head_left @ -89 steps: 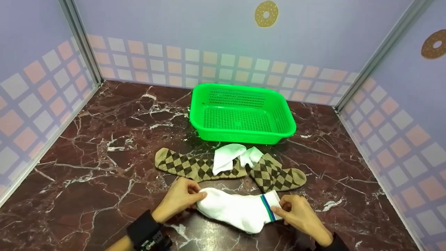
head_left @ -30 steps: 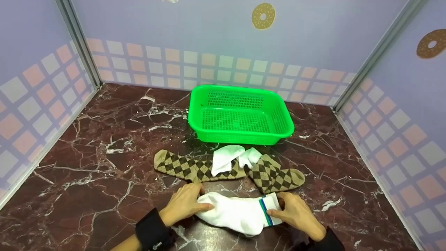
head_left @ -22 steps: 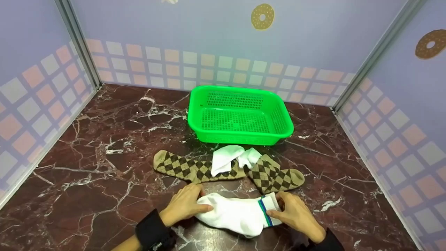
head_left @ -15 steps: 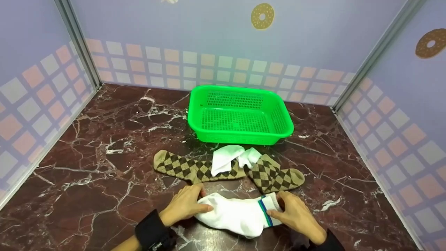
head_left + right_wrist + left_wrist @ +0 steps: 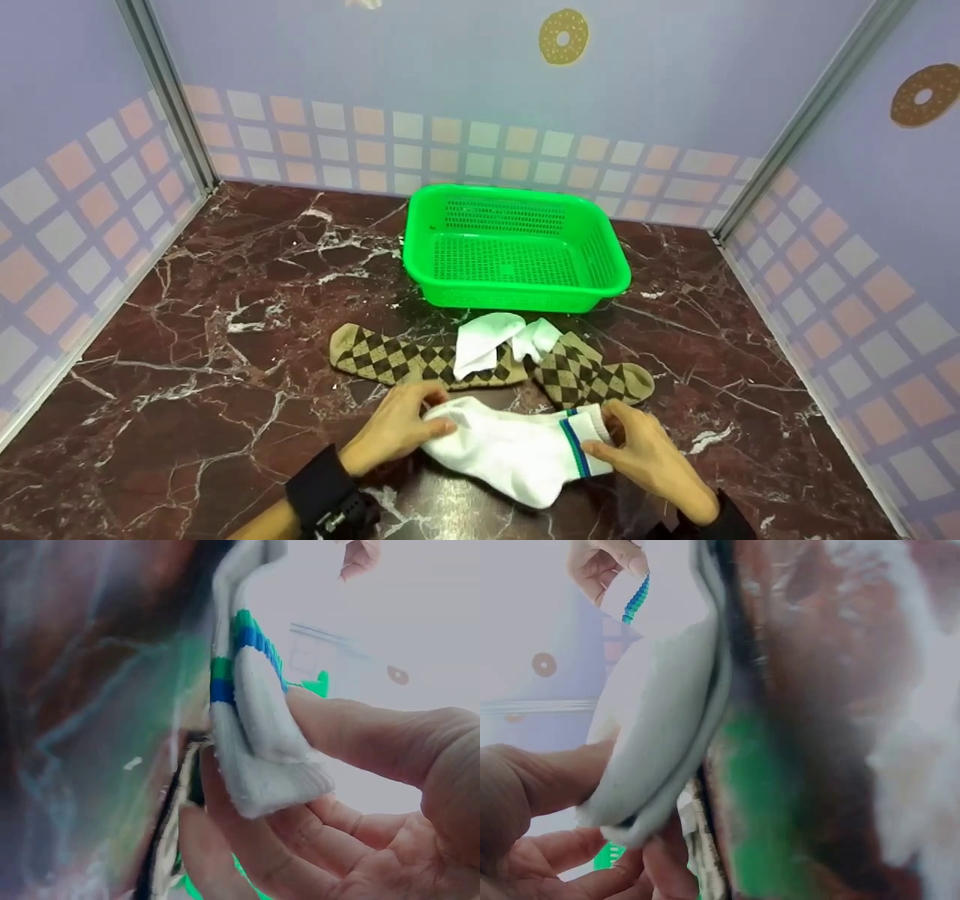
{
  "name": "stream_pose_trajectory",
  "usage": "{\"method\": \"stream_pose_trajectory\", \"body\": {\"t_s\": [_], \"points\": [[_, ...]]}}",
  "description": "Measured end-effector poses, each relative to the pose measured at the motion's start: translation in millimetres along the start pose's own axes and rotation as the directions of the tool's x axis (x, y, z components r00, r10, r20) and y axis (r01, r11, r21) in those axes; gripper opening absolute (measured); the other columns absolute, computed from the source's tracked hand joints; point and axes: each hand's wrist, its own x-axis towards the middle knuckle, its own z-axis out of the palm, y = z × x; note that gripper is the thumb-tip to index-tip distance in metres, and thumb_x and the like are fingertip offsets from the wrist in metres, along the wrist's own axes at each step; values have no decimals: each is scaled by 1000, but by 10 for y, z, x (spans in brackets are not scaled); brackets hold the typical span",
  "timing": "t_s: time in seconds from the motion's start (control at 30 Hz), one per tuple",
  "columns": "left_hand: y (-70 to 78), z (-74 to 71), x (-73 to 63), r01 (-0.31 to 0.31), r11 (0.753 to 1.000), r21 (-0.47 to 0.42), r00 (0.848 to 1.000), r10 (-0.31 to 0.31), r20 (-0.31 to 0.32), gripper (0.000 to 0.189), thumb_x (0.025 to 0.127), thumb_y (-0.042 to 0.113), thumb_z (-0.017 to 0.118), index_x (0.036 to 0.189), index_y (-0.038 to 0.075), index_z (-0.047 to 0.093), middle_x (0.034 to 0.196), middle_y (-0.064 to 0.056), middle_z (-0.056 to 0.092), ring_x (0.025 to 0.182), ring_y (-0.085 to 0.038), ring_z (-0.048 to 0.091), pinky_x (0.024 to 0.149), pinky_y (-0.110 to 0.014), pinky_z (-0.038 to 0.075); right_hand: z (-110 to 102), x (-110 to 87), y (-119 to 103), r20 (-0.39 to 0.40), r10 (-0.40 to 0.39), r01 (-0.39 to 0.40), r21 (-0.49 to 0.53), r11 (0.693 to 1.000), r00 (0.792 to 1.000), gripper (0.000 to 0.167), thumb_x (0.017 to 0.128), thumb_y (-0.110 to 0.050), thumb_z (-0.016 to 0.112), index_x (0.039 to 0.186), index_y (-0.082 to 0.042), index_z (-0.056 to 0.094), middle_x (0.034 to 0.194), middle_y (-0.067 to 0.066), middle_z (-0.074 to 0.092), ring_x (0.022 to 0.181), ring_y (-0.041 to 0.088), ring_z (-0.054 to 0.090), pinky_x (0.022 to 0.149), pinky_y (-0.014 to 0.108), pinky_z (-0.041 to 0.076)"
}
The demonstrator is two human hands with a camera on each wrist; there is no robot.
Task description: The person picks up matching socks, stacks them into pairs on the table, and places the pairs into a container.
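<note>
Two white socks (image 5: 502, 450) with blue and green cuff bands lie one on the other, held between my hands near the front of the table. My left hand (image 5: 401, 424) pinches the toe end, its thumb on top and its fingers beneath in the left wrist view. At the cuff end, my right hand (image 5: 649, 454) pinches both layers; two striped cuffs (image 5: 255, 712) show in the right wrist view. Just beyond lie two brown argyle socks, one at left (image 5: 386, 358) and one at right (image 5: 592, 379). White socks (image 5: 487, 341) lie crumpled over them.
A green plastic basket (image 5: 517, 298) with slotted sides stands behind the socks, nothing inside it. Patterned panels (image 5: 345, 142) enclose the dark red marble table (image 5: 225, 375) at the back and both sides.
Both hands have raised the stacked white socks slightly and shifted them toward the argyle socks. Earlier, fingertips touched the ends; the fingers then went underneath. A second cuff band now shows behind the first.
</note>
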Motion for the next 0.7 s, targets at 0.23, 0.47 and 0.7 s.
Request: {"method": "stream_pose_trajectory", "body": {"t_s": [0.23,0.47,0.7], "points": [[61,-103,138,-20,998,-51,997,16,-77,16,76,8,77,87,6,65,83,-2,65,73,-17,56,64,-32,48,-117,90,-92,-104,-71,80,79,994,992,25,82,-16,77,94,-4,58,86,2,62,74,13,61,66,27,52],[164,-306,353,-58,988,-141,992,41,-122,17,80,4,74,91,0,63,90,-10,65,78,-23,59,65,-31,52,-254,272,-217,-209,-83,112,128,985,974,26,83,0,73,103,1,57,92,11,66,78,23,65,66,30,56],[330,-521,605,-96,976,-195,974,52,-220,25,79,0,75,100,-5,64,97,-16,68,86,-26,65,78,-38,53,-514,503,-341,-260,-125,165,138,977,958,32,86,7,66,115,7,53,102,17,65,85,27,64,70,31,56]]}}
